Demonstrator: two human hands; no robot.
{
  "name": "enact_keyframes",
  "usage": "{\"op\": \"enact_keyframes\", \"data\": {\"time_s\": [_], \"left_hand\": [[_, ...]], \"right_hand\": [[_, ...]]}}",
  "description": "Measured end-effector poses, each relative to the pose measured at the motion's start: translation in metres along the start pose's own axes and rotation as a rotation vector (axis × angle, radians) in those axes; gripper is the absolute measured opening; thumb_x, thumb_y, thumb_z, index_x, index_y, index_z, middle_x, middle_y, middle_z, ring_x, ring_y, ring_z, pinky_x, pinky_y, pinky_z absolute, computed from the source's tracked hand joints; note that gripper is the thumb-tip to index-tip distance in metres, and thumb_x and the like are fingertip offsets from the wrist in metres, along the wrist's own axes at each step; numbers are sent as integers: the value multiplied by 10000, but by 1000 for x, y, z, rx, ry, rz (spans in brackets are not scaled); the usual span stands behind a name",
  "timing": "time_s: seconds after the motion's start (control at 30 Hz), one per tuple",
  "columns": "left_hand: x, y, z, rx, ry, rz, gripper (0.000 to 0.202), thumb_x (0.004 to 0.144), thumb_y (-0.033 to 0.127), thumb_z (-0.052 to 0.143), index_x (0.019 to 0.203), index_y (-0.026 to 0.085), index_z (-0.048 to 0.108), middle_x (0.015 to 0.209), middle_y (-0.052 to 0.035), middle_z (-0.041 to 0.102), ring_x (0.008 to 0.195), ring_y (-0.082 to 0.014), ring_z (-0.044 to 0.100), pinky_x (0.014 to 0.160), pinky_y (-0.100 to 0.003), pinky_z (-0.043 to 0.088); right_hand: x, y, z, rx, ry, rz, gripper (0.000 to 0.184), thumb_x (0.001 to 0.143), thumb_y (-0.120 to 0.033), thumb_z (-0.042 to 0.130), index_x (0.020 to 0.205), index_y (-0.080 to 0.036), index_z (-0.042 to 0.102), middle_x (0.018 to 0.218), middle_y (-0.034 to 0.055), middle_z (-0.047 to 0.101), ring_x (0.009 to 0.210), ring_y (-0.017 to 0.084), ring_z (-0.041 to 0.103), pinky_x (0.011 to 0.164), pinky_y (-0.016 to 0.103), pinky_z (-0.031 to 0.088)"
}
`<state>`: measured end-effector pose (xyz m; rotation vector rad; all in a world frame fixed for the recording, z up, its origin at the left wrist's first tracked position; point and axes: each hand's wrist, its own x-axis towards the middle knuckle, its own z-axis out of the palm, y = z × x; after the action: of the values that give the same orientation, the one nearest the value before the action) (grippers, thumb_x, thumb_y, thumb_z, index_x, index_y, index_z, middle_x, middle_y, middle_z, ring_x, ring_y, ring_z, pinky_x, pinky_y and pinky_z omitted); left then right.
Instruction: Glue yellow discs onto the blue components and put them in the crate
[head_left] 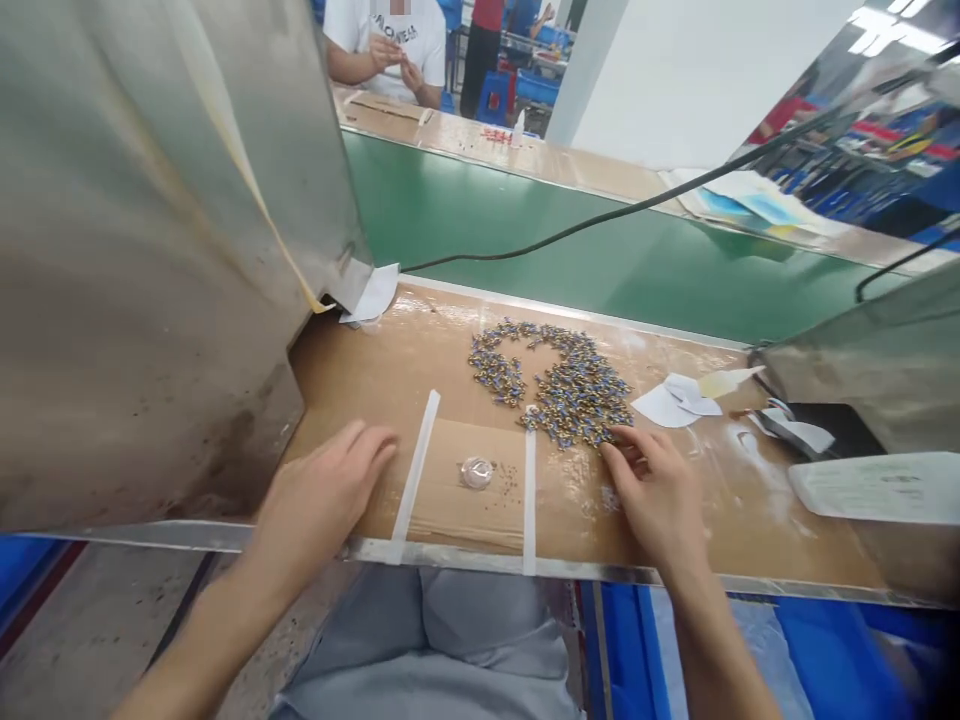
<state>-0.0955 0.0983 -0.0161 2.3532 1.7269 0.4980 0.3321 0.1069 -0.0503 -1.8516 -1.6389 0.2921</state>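
My right hand point(660, 490) is at the near right edge of a pile of small blue-and-gold metal pieces point(585, 395). Its thumb and index fingertips come close together against the pile; whatever lies between them is too small to make out. My left hand point(326, 490) rests on the table left of a taped cardboard sheet point(442, 505), fingers loosely bent and nothing visible in them. On that sheet sits a small clear round dish point(477, 472), with tiny dark bits point(508, 484) scattered just to its right.
White tape strips point(415, 480) edge the cardboard. A metal housing point(172, 270) stands close on the left. At right lie white paper scraps point(671, 402), a glue bottle point(727, 382) and a white packet point(885, 487). A black cable point(555, 235) crosses before the green partition point(480, 215); a person point(386, 50) sits beyond.
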Motion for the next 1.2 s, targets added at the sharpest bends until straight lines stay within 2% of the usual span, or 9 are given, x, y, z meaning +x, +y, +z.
{"op": "enact_keyframes", "data": {"time_s": [0.13,0.3,0.47,0.67,0.8,0.9,1.0,1.07,1.2], "left_hand": [[15,-7,14,-37,-74,8,408,1215,269,421,1413,159,761,1160,-135,769,1045,-354,763,895,-454,580],[14,-19,-1,-226,-89,-9,392,1231,268,430,1413,211,772,1301,-80,837,1173,-258,797,987,-345,593],[16,-24,-12,-417,6,-138,262,1183,316,632,1201,293,892,1257,8,928,1126,-242,868,985,-318,607],[20,-13,-20,-502,91,-241,303,1186,372,675,1452,318,811,1344,11,925,1244,-247,877,1102,-325,632],[2,4,-35,-747,215,-430,210,1109,431,822,1279,331,893,1196,11,954,1045,-243,921,1025,-322,704],[-21,22,-29,-933,199,-548,189,1003,449,942,1109,293,953,1052,-32,961,870,-263,925,873,-321,758],[-39,46,-1,-1179,84,-631,219,951,460,992,1022,256,954,907,-60,938,739,-242,889,743,-289,752],[-45,64,20,-1394,18,-637,221,964,448,982,995,234,935,867,-66,917,694,-212,846,685,-269,726],[-46,92,41,-1637,-90,-704,250,935,419,1010,997,199,907,920,-97,920,741,-201,842,702,-255,712]], "right_hand": [[6,1,-5,-63,-50,-28,409,1074,-560,676,1304,-261,834,1227,105,802,904,260,761,874,443,598],[14,-3,-7,-185,-62,-115,361,1064,-487,638,1278,-288,849,1198,88,826,905,270,765,841,428,561],[12,-4,-4,-343,11,-260,364,1122,-470,581,1249,-259,849,1243,107,849,1128,349,788,915,454,568],[5,0,3,-318,119,-326,345,1155,-433,614,1293,-250,871,1274,103,866,1152,334,814,975,441,610],[3,-11,-5,-273,283,-295,320,1145,-421,677,1256,-221,901,1234,137,876,1097,330,818,985,453,612],[-8,-32,-18,-71,250,-185,316,1112,-476,742,1213,-230,912,1144,125,876,996,292,808,956,448,611],[-25,-53,-15,390,-113,145,353,1065,-570,801,1207,-262,900,935,64,853,841,239,794,832,391,638],[-35,-58,-4,659,-254,362,425,1001,-609,877,1242,-260,886,881,49,838,812,228,786,809,376,650],[-48,-58,14,859,-287,510,482,899,-574,999,1238,-253,880,881,31,830,819,196,768,829,342,648]]}}
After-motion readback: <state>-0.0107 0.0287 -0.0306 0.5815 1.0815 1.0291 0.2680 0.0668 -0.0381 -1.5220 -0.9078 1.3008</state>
